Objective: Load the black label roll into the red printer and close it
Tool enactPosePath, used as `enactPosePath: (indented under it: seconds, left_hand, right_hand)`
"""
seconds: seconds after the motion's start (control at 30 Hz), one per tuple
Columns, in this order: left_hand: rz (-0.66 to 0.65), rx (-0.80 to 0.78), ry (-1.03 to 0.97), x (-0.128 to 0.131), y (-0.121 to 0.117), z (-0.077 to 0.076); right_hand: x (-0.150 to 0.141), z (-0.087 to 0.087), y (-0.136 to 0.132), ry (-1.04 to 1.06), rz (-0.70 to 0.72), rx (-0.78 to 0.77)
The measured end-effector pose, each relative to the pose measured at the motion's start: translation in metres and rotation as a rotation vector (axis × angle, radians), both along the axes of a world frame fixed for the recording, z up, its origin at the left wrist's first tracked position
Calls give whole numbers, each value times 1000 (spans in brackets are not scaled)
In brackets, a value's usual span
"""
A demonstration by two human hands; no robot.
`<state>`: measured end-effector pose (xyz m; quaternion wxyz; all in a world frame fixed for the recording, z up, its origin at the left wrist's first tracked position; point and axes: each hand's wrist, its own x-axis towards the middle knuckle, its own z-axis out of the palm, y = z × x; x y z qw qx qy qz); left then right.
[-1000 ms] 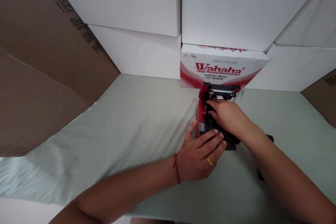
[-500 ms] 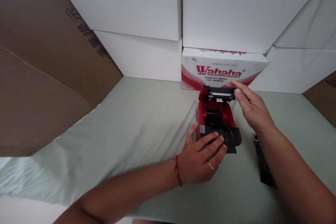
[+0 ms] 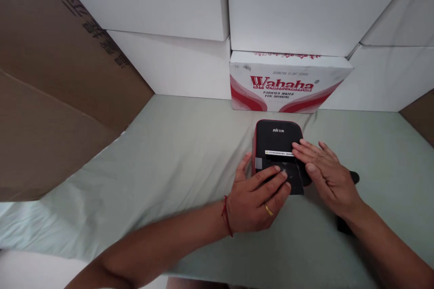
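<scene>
Spread and nearly flat, the left grip [image 3: 259, 201] pinches nothing; its fingertips press on the dark sheet [image 3: 297, 183] at the near end of the printer [image 3: 278, 140], its thumb beside the left wall. The right grip [image 3: 334, 178] is open too, fingers laid out straight against the right edge of the lid [image 3: 271, 137], thumb apart from them, with hold of nothing.

That printer stands on the cloth-covered tabletop [image 3: 183, 144], just in front of the Wahaha carton [image 3: 291, 83]. It looks compact, and I would judge it fairly light and stiff, a hard plastic shell with a smooth top that could slide under dry fingers. To lift it, the two side walls seem the sound place to take hold, below the lid rather than by it. The sheet looks thin and bendy, easily creased, so flat pressure suits it better than a pinch.

With the lid down, the printer's inside is hidden. The carton is printed for purified water and shows no opening, so its contents are out of sight. White boxes [image 3: 169, 70] stand behind and beside the carton, and a brown box [image 3: 68, 122] well to its left; neither shows what it holds.
</scene>
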<state>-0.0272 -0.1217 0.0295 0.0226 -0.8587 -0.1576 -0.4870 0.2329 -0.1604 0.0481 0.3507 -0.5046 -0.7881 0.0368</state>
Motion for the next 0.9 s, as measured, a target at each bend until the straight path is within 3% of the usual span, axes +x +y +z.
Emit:
enactPosePath:
  seconds: [0.13, 0.23, 0.4, 0.5, 0.57, 0.67, 0.9]
  left_hand:
    - [-50, -55, -10, -3, 3, 1]
    - [-128, -238, -109, -11, 9, 6]
    - [-175, -837, -337, -23, 42, 6]
    - [-390, -1294, -397, -20, 63, -5]
    - [-473, -1463, -451, -16, 71, -15]
    - [-554, -1537, -503, -10, 73, -28]
    - [-612, -1421, -420, -6, 72, -43]
  right_hand:
    - [-8, 1, -1, -53, -50, 46]
    - [-13, 1, -3, -66, -74, 46]
    - [-20, 4, -11, -29, -3, 136]
    - [-23, 5, -16, -31, 150, 250]
    - [-25, 6, -18, -33, 211, 274]
    - [-26, 7, -17, -18, 219, 271]
    - [-32, 16, -16, 37, 178, 222]
